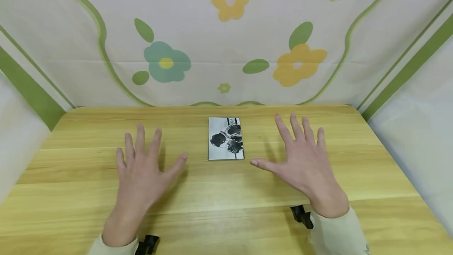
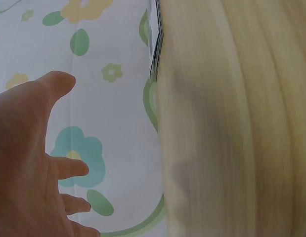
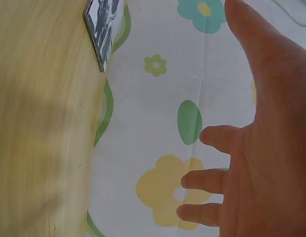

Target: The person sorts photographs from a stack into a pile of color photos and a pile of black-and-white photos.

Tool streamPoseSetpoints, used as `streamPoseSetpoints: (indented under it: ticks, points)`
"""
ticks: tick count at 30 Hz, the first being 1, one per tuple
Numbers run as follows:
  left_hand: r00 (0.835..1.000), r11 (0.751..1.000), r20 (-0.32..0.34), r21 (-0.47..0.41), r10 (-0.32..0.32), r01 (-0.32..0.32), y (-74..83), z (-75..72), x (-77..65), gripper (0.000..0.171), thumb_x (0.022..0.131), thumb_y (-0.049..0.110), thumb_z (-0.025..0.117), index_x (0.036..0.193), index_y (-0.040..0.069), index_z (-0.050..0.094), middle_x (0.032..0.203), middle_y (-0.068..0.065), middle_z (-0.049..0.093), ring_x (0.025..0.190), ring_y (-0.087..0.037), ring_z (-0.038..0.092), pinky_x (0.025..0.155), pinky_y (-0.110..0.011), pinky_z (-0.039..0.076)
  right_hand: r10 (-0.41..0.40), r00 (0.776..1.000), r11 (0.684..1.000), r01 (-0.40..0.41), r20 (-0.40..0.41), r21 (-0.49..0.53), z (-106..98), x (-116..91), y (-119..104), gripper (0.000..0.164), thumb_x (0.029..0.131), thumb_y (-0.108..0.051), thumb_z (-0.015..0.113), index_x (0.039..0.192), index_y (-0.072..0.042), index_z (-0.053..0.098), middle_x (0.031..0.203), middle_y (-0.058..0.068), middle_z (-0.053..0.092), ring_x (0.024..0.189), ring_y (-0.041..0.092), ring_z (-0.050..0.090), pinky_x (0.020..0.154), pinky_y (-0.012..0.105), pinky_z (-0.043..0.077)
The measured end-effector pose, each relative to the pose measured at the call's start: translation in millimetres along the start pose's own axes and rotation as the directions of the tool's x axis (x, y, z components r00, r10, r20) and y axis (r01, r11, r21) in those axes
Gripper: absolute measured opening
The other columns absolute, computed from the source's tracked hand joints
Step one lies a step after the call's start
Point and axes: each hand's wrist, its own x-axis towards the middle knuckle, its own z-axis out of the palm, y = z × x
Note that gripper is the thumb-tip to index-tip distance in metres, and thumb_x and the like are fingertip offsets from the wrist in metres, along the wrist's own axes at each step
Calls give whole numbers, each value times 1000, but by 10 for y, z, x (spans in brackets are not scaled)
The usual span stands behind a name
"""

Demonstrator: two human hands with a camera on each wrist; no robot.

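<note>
A thin rectangular booklet or stack of cards (image 1: 225,139) lies flat toward the back of the wooden table, between the two hands. Its top shows a black-and-white picture of people, turned sideways. Dark layered edges of the booklet or stack (image 3: 96,42) show in the right wrist view. To its left, my left hand (image 1: 141,180) is held over the table, palm down, fingers spread and holding nothing. My right hand (image 1: 306,164) is likewise spread and bare on the other side, its thumb tip a short way from the item's near right corner.
The table (image 1: 219,207) has light wood grain and rounded back corners. Behind it hangs a white cloth (image 1: 205,34) printed with flowers and leaves, and pale cloth panels flank both sides. Black mounts (image 1: 302,216) sit at the wrists by the pale sleeves (image 1: 339,233).
</note>
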Motion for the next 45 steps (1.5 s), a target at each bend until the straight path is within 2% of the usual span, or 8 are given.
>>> streamPoseSetpoints:
  ticks: [14,20,23,27,33,37,41,45]
  points:
    - [999,1000,47,-16,-25,25,16,29,-28,104,98,79,52,172,10,25,179,-26,-3,161,-62,1,123,-84,4,-17,999,999,19,-47,44,-7,2,34,122,83,-94,57,175,-26,15,178,22,21,163,51,21,128,73,18]
    - [995,984,73,-159,-72,83,-8,28,-21,102,102,69,57,172,5,19,179,-27,5,162,-58,10,125,-81,12,0,996,971,21,-87,238,37,40,55,105,94,-73,67,174,-22,20,176,21,28,157,50,34,116,76,38]
    - [990,935,83,-329,-112,133,-4,40,-2,95,105,60,59,171,3,22,177,-28,19,161,-53,22,125,-76,24,15,991,915,41,-136,402,119,82,69,87,100,-51,74,169,-15,34,167,19,42,151,44,45,114,68,46]
    - [984,821,90,-543,-153,178,1,79,19,78,107,47,63,165,3,36,168,-22,39,155,-43,39,125,-60,39,80,986,802,23,-145,596,258,139,85,64,102,-35,76,157,-11,53,153,14,58,138,35,60,109,54,56]
    - [963,660,114,-707,-245,252,5,179,58,49,107,40,66,146,11,62,144,-7,65,131,-19,64,100,-15,54,200,980,586,-119,-1,802,493,191,123,49,102,-33,76,146,-14,64,146,9,66,128,21,65,103,27,58]
    - [948,557,150,-779,-281,288,2,305,114,37,105,34,72,134,10,71,122,5,75,112,-9,69,93,-14,56,228,970,443,-177,81,879,702,220,156,45,103,-26,75,143,-8,64,140,11,69,120,13,67,98,16,56]
    - [936,504,217,-796,-279,335,-35,428,135,34,104,29,74,131,8,72,114,10,74,107,-8,70,91,-19,58,259,957,343,-218,131,914,857,219,184,39,102,-21,75,137,-6,67,131,8,73,110,8,71,94,21,59]
    - [941,532,199,-784,-272,319,-50,492,163,30,103,25,75,127,6,74,118,1,75,104,-8,70,89,-18,58,268,956,328,-208,121,922,902,225,193,37,102,-22,76,135,-5,68,126,5,74,109,10,71,94,22,60]
